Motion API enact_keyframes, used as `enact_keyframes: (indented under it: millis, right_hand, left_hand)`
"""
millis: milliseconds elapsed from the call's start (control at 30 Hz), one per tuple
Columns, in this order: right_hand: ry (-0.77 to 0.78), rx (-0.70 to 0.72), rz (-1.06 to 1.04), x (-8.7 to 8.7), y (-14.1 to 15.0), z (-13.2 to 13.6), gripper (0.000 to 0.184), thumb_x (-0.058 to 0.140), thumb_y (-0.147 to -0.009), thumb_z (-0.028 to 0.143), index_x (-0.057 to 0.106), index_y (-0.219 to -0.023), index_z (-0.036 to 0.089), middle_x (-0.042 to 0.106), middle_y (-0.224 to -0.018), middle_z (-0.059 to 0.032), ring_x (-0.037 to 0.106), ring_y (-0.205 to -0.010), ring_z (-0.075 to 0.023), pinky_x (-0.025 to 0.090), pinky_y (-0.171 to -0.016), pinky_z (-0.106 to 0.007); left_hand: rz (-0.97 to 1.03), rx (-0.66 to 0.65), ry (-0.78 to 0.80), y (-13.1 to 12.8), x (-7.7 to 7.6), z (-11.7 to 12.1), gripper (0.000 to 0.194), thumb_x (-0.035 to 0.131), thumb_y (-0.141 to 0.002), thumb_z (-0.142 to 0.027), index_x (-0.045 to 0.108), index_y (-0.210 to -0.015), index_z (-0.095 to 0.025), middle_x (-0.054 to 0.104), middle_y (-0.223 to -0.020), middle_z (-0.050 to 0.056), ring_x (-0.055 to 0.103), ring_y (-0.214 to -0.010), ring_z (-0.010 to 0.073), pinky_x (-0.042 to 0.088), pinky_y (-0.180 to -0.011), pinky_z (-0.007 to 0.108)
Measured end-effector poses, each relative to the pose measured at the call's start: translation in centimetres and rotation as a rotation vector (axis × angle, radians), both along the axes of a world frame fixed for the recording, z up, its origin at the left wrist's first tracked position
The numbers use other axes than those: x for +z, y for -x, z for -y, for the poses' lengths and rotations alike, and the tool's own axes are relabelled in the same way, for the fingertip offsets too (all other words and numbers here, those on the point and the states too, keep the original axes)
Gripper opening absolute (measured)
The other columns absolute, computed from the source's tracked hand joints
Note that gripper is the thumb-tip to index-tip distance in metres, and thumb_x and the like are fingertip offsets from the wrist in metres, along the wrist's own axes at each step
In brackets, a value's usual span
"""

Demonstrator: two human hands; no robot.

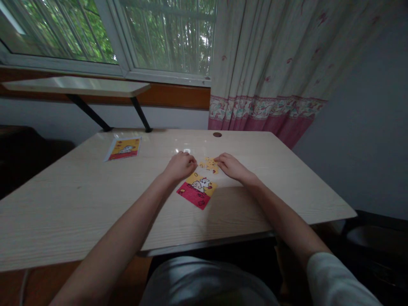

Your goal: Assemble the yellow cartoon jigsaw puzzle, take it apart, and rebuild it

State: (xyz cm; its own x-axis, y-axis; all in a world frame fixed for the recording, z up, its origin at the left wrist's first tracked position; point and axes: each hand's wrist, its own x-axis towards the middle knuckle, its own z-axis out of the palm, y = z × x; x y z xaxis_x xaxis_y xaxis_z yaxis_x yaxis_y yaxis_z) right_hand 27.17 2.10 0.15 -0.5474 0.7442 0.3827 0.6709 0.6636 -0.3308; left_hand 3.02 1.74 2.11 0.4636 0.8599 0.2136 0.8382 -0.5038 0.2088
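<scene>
A partly assembled jigsaw puzzle (198, 192) lies flat and turned at an angle on the desk, with a white cartoon animal on red and yellow. Just beyond its upper edge are several loose yellow puzzle pieces (208, 165). My left hand (182, 165) is curled at the puzzle's upper left, thumb and fingers drawn together; whatever they hold is hidden. On the other side, my right hand (232, 165) has its fingertips together on a yellow piece at the right edge of the loose group.
A matching picture sheet (125, 148) lies at the back left of the wooden desk (95, 204). Behind it, a raised shelf (79, 86) stands on black supports. A round cable hole (217, 134) is near the back edge, by the curtain (255, 85).
</scene>
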Motion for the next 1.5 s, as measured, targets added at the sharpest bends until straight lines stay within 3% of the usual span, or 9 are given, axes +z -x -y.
enact_keyframes:
  millis: [100,200,267,567,933,1200,1500]
  right_hand:
    - [0.015,0.111,0.041,1.0,0.6,1.6,0.026,0.050,-0.087,0.029,0.064,-0.102,0.014,0.061,-0.099,-0.0097,0.052,-0.095,-0.0178,0.039,-0.088,-0.032]
    - [0.056,0.218,0.151,1.5,1.5,2.9,0.041,0.059,-0.079,0.046,0.064,-0.106,0.016,0.060,-0.104,-0.0100,0.050,-0.100,-0.0208,0.037,-0.090,-0.035]
    - [0.082,0.224,0.205,1.6,2.1,3.4,0.047,0.061,-0.075,0.051,0.063,-0.109,0.018,0.058,-0.107,-0.0103,0.049,-0.103,-0.0228,0.036,-0.091,-0.037]
    - [0.114,0.205,0.248,1.3,2.6,3.2,0.036,0.056,-0.083,0.042,0.062,-0.109,0.019,0.057,-0.107,-0.0099,0.048,-0.101,-0.0215,0.034,-0.090,-0.036]
    - [0.126,-0.007,0.343,2.1,2.6,3.4,0.028,0.054,-0.085,0.039,0.063,-0.092,0.013,0.059,-0.094,-0.0109,0.048,-0.094,-0.0209,0.035,-0.082,-0.031]
    - [0.185,-0.021,0.403,2.5,3.0,4.2,0.023,0.049,-0.089,0.031,0.058,-0.097,0.011,0.057,-0.103,-0.0127,0.045,-0.098,-0.0225,0.035,-0.085,-0.033]
    - [0.257,-0.034,0.359,2.6,3.2,4.2,0.021,0.050,-0.088,0.030,0.056,-0.096,0.011,0.056,-0.102,-0.0125,0.044,-0.098,-0.0222,0.035,-0.085,-0.033]
  left_hand:
    - [-0.022,-0.180,0.253,1.2,0.8,0.5,0.041,0.053,-0.075,-0.045,0.065,-0.097,-0.013,0.059,-0.083,0.009,0.053,-0.075,0.0198,0.040,-0.069,0.029]
    - [0.001,-0.283,0.332,1.9,1.0,1.0,0.060,0.063,-0.065,-0.049,0.056,-0.113,-0.013,0.053,-0.097,0.009,0.052,-0.083,0.0198,0.041,-0.074,0.028]
    - [0.005,-0.303,0.349,1.9,0.9,1.1,0.060,0.064,-0.063,-0.049,0.055,-0.112,-0.014,0.050,-0.097,0.007,0.050,-0.085,0.0194,0.040,-0.075,0.028]
    - [-0.044,-0.239,0.432,1.7,1.0,1.2,0.050,0.066,-0.057,-0.048,0.053,-0.090,-0.013,0.049,-0.088,0.006,0.047,-0.080,0.0199,0.039,-0.071,0.029]
    - [-0.078,-0.158,0.458,2.1,1.6,1.1,0.039,0.060,-0.063,-0.045,0.055,-0.084,-0.013,0.053,-0.074,0.004,0.046,-0.066,0.0166,0.035,-0.059,0.026]
    - [-0.111,-0.171,0.461,2.0,1.2,1.0,0.043,0.063,-0.061,-0.047,0.055,-0.086,-0.013,0.055,-0.081,0.006,0.049,-0.073,0.0187,0.037,-0.064,0.027]
    - [-0.214,-0.138,0.476,1.8,2.1,1.3,0.041,0.064,-0.063,-0.046,0.058,-0.088,-0.013,0.058,-0.080,0.006,0.050,-0.071,0.0168,0.037,-0.061,0.024]
